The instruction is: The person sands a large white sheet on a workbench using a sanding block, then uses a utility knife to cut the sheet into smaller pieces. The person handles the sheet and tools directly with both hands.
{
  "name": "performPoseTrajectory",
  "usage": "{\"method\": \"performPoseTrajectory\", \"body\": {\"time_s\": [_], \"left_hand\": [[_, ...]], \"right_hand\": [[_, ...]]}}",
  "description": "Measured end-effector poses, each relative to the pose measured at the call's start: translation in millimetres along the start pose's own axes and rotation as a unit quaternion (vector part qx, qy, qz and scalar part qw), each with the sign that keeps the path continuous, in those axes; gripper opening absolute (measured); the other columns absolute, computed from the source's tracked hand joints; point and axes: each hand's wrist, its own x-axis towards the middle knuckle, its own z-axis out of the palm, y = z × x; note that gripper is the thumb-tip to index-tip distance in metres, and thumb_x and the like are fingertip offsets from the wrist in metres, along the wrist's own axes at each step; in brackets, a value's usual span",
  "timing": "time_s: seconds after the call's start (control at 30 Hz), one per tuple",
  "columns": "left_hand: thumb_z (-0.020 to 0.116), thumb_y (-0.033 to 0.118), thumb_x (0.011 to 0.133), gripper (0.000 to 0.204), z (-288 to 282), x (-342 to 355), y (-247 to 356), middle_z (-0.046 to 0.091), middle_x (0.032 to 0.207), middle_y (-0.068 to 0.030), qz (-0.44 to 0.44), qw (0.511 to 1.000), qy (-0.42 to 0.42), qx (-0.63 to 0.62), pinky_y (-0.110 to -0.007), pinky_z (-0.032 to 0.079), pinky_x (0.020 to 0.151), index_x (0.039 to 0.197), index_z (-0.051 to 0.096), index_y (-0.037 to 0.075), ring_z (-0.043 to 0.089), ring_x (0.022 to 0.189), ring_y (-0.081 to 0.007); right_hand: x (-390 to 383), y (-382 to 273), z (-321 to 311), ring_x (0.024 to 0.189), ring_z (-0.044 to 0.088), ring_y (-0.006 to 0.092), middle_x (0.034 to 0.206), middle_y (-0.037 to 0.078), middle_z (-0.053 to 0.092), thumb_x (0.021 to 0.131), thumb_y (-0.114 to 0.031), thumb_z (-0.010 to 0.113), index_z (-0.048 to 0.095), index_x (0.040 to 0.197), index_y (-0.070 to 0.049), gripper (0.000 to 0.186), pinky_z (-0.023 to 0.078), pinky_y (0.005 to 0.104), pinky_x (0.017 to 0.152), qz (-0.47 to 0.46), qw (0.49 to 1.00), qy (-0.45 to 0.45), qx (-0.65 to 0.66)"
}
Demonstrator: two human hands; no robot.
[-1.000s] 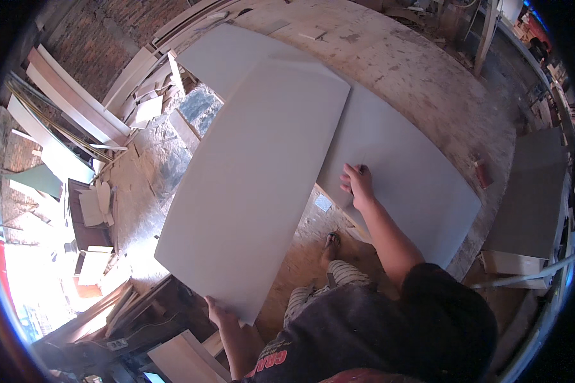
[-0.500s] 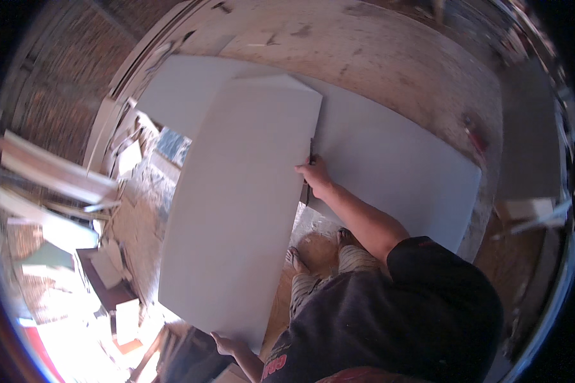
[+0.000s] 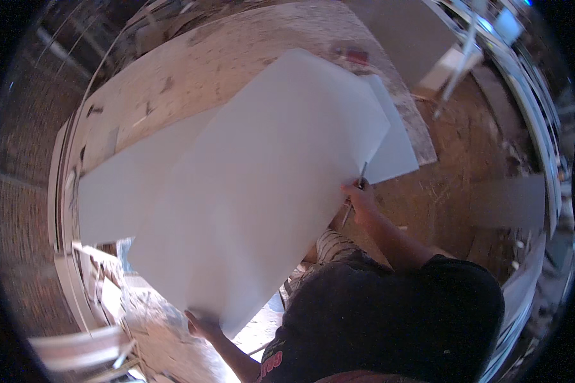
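Note:
A large white flexible sheet slants across the view, bowed along its length, its near part off the bench. My left hand is closed on its near end, with the fingers hidden underneath. On the right edge, my right hand pinches the sheet and also holds a slim dark stick-like tool, whose kind I cannot make out. Under the held sheet lies a second white sheet, showing at the left and the far right.
A worn wooden workbench spreads beneath the sheets. On its far side rests a blurred red object. Wood offcuts lie at lower left. A grey panel stands beyond the bench, and another is at right.
My view has turned to the right. The held sheet has shifted over the bench toward the red object and now covers more of the lower sheet. Both hands keep their hold.

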Motion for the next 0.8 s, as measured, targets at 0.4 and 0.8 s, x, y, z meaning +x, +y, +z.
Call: {"method": "performPoseTrajectory", "body": {"time_s": [0.4, 0.8], "left_hand": [[0.078, 0.037, 0.091, 0.044, 263, 80, 27, 0.066, 0.068, -0.0055, 0.062, 0.961, -0.233, 0.133, -0.036, 0.047, 0.051, 0.067, 0.066, 0.002, 0.054, 0.054, -0.0159], [0.073, 0.052, 0.087, 0.071, 357, 113, 114, 0.051, 0.139, -0.0238, 0.468, 0.658, -0.178, 0.562, -0.053, 0.045, 0.104, 0.129, 0.061, -0.004, 0.05, 0.129, -0.0392]], "right_hand": [[6, 42, -103, 0.073, 0.056, 0.017, 0.087, 0.001, 0.052, 0.084, -0.004, 0.073, 0.048, 0.096, -0.015, 0.03, 0.049, 0.0365, 0.06, 0.023, 0.972, 0.168, 0.161], [27, 49, -91, 0.072, 0.064, 0.021, 0.088, 0.007, 0.061, 0.09, -0.018, 0.069, 0.055, 0.101, -0.011, 0.019, 0.056, 0.0387, 0.058, 0.051, 0.971, 0.211, 0.103]]}}
